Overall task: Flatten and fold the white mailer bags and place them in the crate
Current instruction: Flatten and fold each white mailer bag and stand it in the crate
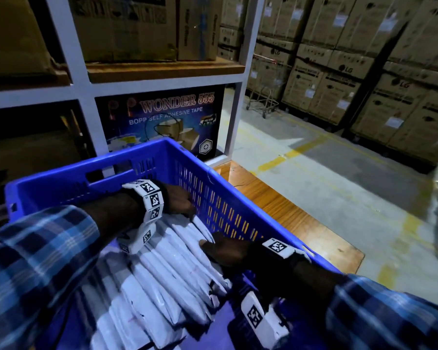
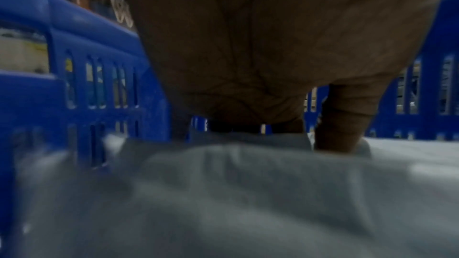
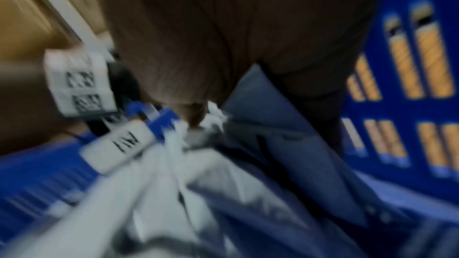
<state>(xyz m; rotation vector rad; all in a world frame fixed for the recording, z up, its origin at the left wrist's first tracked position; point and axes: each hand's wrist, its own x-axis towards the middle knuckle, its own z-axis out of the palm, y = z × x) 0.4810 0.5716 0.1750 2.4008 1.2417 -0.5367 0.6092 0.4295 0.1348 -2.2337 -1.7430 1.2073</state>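
The folded white plastic mailer bags (image 1: 172, 269) lie in a row inside the blue slotted plastic crate (image 1: 213, 183), one leaning on the next, and both hands are down among them at the side of the row nearest the crate's right wall. The left hand (image 1: 180, 200) rests on the far end of the row; in the left wrist view its palm is over the white plastic and one finger (image 2: 340, 125) presses down into a bag. How far the other fingers are curled I cannot tell. The right hand (image 1: 225, 251) is at the near end of the same bags, and its fingers are bent around the edge of a bag beside the wall; the right wrist view is blurred, but it shows white plastic bunched at the fingertips. Both wrists carry white bands with black square markers (image 1: 153, 198).

The crate stands on a wooden board (image 1: 288, 213). Behind it is a white metal shelf frame (image 1: 86, 92) with a dark carton of adhesive tape (image 1: 162, 117). To the right, across the concrete floor (image 1: 339, 173), brown cardboard boxes (image 1: 364, 59) are stacked high.
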